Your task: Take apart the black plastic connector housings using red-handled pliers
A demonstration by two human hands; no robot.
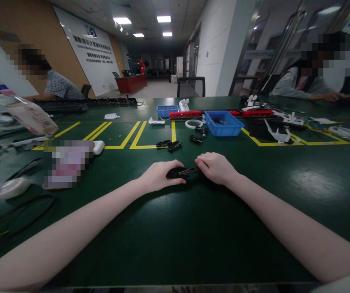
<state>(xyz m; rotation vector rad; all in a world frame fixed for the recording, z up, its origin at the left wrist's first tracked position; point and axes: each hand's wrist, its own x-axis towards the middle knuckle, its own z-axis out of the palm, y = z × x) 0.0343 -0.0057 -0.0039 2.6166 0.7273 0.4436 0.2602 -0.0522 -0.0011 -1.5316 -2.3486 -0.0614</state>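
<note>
Between my hands is a slim black clip-like part (pixel 181 172), held low over the green table. My left hand (pixel 159 176) grips its wide left end, thumb on the far side and a finger on the near side. The fingers of my right hand (pixel 214 167) are curled closed at its narrow right end, hiding that tip. Just beyond my hands lie similar black parts: a pair (pixel 169 145) touching each other, and another one (pixel 196 139) to their right. The exact kind of these parts is too small and dark to tell.
A blue bin (pixel 223 129) with dark items inside stands beyond my right hand, beside a white cable coil (pixel 194 123) and red strips (pixel 185 115). On the left are a phone (pixel 69 162), a tape roll (pixel 11 188) and a bottle (pixel 30 114). Two people sit across the table.
</note>
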